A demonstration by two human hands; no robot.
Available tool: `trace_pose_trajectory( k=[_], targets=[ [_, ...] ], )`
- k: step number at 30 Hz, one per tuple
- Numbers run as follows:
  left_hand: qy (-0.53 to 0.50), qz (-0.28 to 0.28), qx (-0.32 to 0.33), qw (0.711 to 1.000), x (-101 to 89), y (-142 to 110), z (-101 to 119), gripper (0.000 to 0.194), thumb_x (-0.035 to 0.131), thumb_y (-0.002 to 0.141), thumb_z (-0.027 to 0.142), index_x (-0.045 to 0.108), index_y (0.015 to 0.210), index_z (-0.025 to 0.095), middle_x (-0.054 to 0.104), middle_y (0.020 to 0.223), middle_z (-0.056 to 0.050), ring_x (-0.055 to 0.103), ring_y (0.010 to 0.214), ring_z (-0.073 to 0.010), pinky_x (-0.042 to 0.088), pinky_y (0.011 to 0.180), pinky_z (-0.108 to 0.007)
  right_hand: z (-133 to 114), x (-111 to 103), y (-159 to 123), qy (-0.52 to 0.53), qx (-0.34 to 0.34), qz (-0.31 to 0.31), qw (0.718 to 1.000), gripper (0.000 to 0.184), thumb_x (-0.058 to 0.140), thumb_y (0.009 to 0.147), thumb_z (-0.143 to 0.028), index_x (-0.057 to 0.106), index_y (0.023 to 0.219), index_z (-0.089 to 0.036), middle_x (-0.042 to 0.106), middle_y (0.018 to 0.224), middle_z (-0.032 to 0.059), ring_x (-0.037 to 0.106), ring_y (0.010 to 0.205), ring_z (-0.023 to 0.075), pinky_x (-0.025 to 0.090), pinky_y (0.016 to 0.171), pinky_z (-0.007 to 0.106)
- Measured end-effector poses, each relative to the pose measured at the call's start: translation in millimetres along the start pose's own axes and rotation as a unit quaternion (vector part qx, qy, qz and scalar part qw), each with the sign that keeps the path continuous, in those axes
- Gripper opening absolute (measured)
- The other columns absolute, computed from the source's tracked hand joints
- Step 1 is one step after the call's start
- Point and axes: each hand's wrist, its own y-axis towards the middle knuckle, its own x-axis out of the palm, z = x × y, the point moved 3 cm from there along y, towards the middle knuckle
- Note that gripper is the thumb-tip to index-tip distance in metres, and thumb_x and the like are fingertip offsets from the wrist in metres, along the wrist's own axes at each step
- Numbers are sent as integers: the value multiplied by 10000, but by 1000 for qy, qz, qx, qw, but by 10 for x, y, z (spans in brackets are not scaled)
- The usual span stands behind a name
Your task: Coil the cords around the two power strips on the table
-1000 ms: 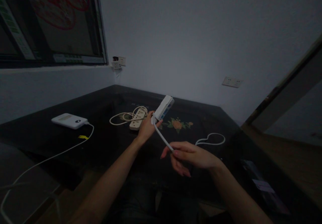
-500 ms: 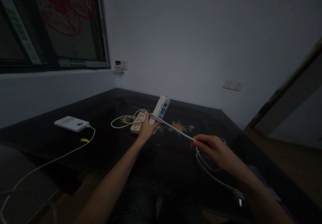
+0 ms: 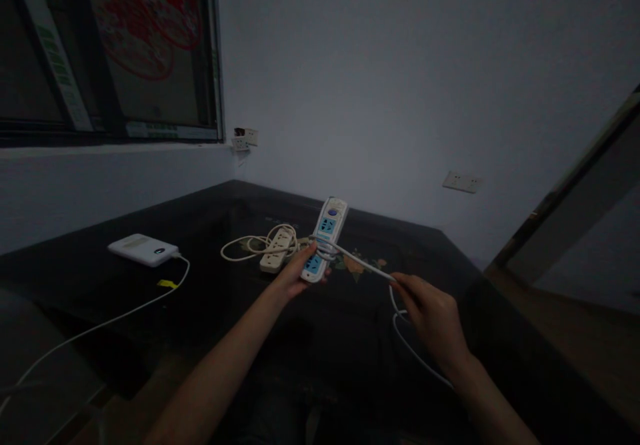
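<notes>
My left hand [image 3: 299, 273] is closed around the lower end of a white power strip [image 3: 338, 217] with blue sockets, tilted with its socket face toward me. A white power cord [image 3: 367, 265] wraps across the strip's middle and runs taut to the right. Pinched on that cord is my right hand [image 3: 430, 315], its fingers closed. The rest of the cord hangs in a loose bend below the right hand, and its far end is hidden behind the forearm. Left of the strip, a second, cream power strip [image 3: 273, 258] lies on the table with its own cord coiled over it.
A white power bank [image 3: 143, 250] with a cable trailing off the left edge lies on the dark table [image 3: 210, 225]. A yellow tag [image 3: 167, 284] sits by the cable. Wall sockets [image 3: 461, 182] are on the wall behind, and a window is at the upper left.
The strip has turned from its side so its socket face shows. My right hand has drawn the cord out to the right, and the cord now lies across the strip.
</notes>
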Motion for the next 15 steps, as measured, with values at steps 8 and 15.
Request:
trace_pose_trajectory(
  k=[8,15],
  targets=[
    [-77,-53,-41,995,46,8,-54,474,464,914,460,547,1217,106,692,967,-175,612,534,-149,509,423,-261,-41,192,-282,-62,-137,-8,989,294,444,941,-224,724,1018,-179,691,652,65,592,524,143,380,518,255],
    [-65,-27,-40,997,22,20,-76,506,441,917,482,527,1247,109,686,1006,-184,614,547,-155,508,436,-271,-3,106,-251,-25,-101,-18,994,316,427,938,-238,716,1055,-188,706,716,79,611,569,159,421,546,271]
  ],
)
